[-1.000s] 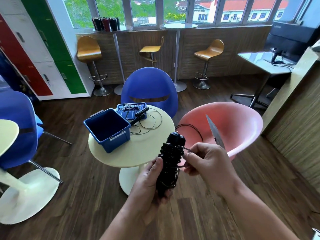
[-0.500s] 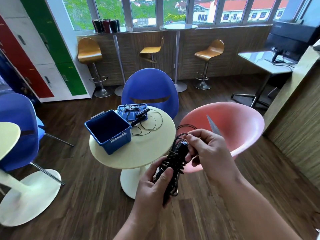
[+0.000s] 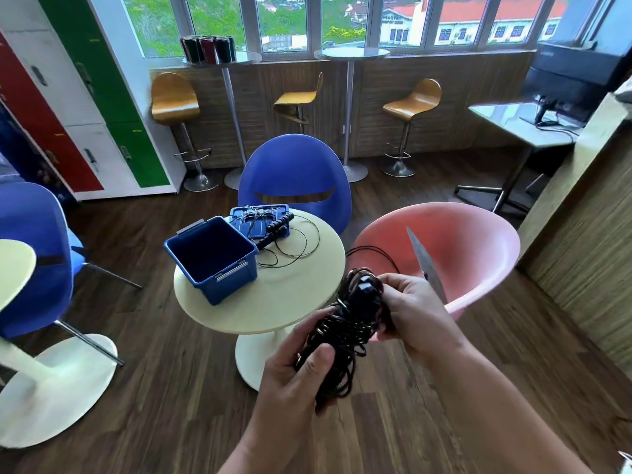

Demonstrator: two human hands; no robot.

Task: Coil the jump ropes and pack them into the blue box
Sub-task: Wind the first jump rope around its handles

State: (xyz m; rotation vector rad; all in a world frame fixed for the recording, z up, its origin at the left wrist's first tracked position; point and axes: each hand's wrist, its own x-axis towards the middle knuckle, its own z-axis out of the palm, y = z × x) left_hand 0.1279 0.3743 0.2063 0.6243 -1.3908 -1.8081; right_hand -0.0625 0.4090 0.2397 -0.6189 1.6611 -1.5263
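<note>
Left hand (image 3: 290, 378) grips the lower part of the black coiled jump rope bundle (image 3: 345, 328), thumb across its loops, while the right hand (image 3: 410, 314) pinches its top, in the air just in front of the round cream table (image 3: 273, 302). On that table sits the open blue plastic box (image 3: 213, 258), with its blue lid (image 3: 260, 218) and a second, loose black jump rope (image 3: 277, 230) just behind it.

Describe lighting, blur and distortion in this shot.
Head view: soft daylight comes in from the windows; wide-angle bending tilts and curves the lockers at the left edge; the coiled jump rope near the camera looks slightly smeared, while the blue box stays sharp.
</note>
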